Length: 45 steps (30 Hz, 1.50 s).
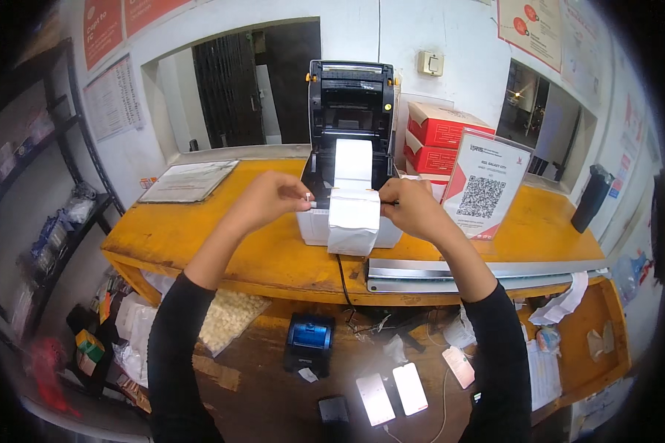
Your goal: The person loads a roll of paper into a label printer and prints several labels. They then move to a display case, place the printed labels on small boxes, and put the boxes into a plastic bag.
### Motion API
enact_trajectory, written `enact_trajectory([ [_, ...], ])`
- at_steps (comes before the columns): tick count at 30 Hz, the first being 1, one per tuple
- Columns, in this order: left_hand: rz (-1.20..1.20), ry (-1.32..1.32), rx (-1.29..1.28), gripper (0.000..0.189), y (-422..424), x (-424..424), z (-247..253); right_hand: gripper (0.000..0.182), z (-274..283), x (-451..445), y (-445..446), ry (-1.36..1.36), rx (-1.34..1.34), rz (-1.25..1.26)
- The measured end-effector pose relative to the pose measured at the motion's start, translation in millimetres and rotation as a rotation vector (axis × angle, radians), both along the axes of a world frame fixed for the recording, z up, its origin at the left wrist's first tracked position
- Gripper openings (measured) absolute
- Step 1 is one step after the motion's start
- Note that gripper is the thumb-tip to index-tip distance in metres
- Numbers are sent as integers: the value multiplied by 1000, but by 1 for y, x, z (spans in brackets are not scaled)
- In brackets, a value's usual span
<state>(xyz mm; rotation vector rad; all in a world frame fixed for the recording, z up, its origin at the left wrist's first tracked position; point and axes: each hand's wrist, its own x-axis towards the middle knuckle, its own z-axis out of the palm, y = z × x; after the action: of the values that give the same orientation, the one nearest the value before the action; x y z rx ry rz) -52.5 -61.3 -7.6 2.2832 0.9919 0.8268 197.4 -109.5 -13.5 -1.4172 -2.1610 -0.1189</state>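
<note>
A label printer (350, 91) stands on a yellow wooden counter with its lid raised, showing a black interior. A strip of white label paper (353, 219) runs from inside it and hangs over the front of its pale base. My left hand (280, 199) is at the left front edge of the opening, thumb and fingers pinching a small white piece (308, 197). On the opposite side, my right hand (413, 202) is bent in beside the paper's right edge. Its fingertips touch a dark part there, and whether they grip it is hidden.
An acrylic stand (485, 185) with a printed code and red-white boxes (449, 130) are right of the printer. A metal rail (415, 271) lines the counter's front. Below are a small blue-black printer (309, 343), phones (410, 389) and cables. A clipboard (191, 180) lies left.
</note>
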Motion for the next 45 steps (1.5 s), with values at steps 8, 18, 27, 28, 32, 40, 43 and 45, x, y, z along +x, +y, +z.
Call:
enact_trajectory([
  [8,38,-20,133,13,-4,2,-5,11,-1,-15,-3,-159,155,-90],
  [18,70,175,201,13,-7,5,10,16,-11,35,5,161,252,-77],
  [27,107,145,202,10,-14,13,10,19,-1,40,-1,452,-219,-77],
  [28,110,135,213,9,-15,14,9,18,-2,43,1,471,-225,-56],
  [32,113,63,265,8,-10,9,-2,16,6,43,4,538,-341,-15],
  [40,115,-34,171,9,-7,9,-10,15,5,44,9,883,-481,-5],
  [43,120,-82,141,11,-8,10,-11,14,2,43,8,857,-443,-6],
  [45,118,-108,129,11,-9,11,-12,13,2,41,6,805,-392,-3],
])
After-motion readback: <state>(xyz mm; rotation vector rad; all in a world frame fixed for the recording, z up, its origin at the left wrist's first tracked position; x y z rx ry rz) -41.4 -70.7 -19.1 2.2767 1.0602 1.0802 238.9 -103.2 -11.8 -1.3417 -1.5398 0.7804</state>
